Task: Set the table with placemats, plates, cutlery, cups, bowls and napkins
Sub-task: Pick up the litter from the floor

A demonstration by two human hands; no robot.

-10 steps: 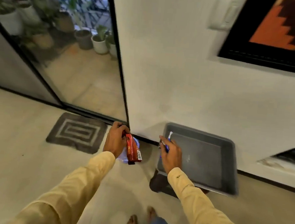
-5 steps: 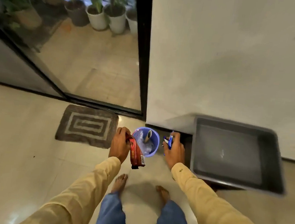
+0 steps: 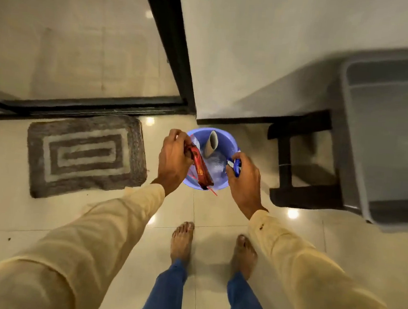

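The small blue bucket (image 3: 229, 138) stood on the tiled floor (image 3: 217, 212) close to the foot of the white wall (image 3: 269, 49), just beside the corner where the black sliding-door frame (image 3: 169, 43) met it. Left of the bucket a strip of bare tile separated it from the grey striped doormat (image 3: 84, 155), which lay along the door track. To the right, the black stool (image 3: 285, 161) stood near the bucket, and a grey plastic tub (image 3: 393, 146) overhung its top. The person's bare feet (image 3: 182, 241) stood behind the bucket, with open tile between.

The left hand (image 3: 174, 161) hung over the bucket's left rim, its fingers curled round a red packet (image 3: 200, 166) that slanted down across the opening, its lower end past the near rim. The right hand (image 3: 245, 182) was at the right rim, its fingers pinched on a small blue-and-white wrapper (image 3: 236, 166) above the bucket's edge. Inside the bucket a cardboard tube (image 3: 211, 144) leaned upright against the far wall, among clear crumpled plastic.

The floor was glossy cream tile with ceiling lights reflected in it. Beyond the glass lay a paler tiled floor.
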